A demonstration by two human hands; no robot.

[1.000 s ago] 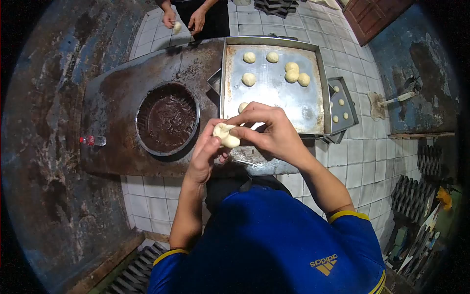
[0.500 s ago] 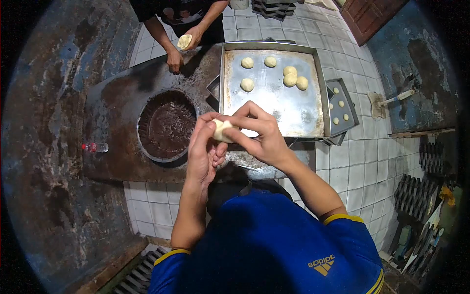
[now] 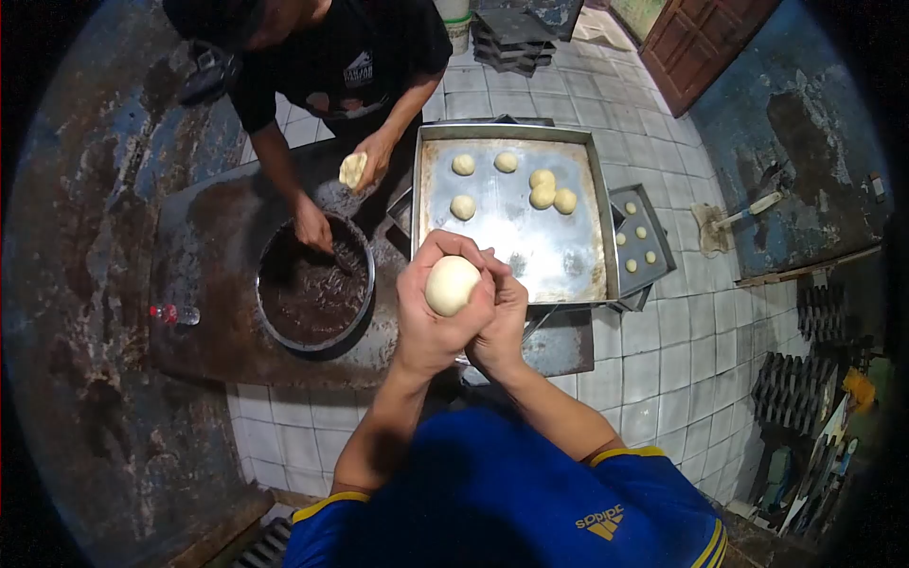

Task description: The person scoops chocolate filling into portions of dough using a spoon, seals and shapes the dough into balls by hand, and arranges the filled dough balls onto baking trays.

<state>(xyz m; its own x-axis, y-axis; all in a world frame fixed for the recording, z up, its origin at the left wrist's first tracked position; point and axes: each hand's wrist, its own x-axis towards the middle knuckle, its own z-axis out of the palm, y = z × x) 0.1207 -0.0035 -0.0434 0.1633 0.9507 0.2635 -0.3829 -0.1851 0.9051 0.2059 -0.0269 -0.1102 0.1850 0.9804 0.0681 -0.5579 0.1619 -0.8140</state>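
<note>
A smooth, pale dough ball (image 3: 452,286) bulges up out of my left hand (image 3: 426,317), whose fingers and thumb wrap round its sides. Pressed against it from the right is my right hand (image 3: 504,317), closed at the ball's lower right side; its fingertips are partly hidden behind the left hand. Both hands are above the table's near side, in front of a large metal tray (image 3: 598,213). Several round dough balls (image 3: 462,207) sit on that tray, three of them touching at the right.
To the left stands a round pan (image 3: 262,308) of dark brown filling (image 3: 317,298). Across the table (image 3: 208,237), a co-worker has one hand (image 3: 312,225) in the pan and flattened dough (image 3: 353,170) in the other. A bottle (image 3: 175,314) lies at left; a smaller tray (image 3: 653,237) is at right.
My hands have turned the dough and closed round it; it now shows as a smooth ball. The co-worker has leaned in and moved one hand into the pan. My view has shifted.
</note>
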